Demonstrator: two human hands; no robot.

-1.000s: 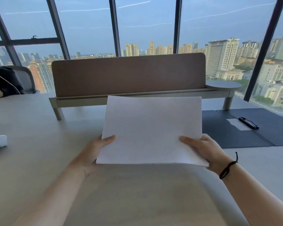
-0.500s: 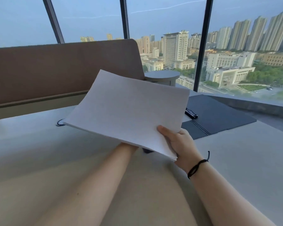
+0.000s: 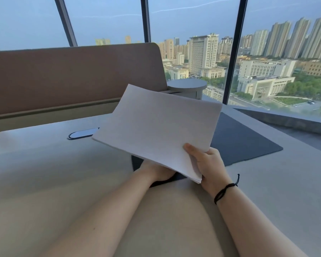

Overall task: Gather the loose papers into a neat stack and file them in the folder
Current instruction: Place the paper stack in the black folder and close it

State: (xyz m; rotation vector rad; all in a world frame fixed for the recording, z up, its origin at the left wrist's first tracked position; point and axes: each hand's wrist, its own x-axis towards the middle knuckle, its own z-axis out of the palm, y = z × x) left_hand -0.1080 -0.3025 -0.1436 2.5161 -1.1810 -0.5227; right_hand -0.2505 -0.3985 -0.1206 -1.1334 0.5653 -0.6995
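Head view — right hand pinching papers

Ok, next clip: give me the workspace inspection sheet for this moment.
Surface: pale desk, bare where visible.
Job's things: paper stack squared, held tilted above the desk; dark folder lying open beneath and right of it.
Clutter: nothing seen.
Hands: right hand grips the stack's near corner, thumb on top; left hand under the stack, fingers hidden.
Cables: none; oval grommet in the desk.
Surroundings: brown divider panel, round side shelf, windows over city.
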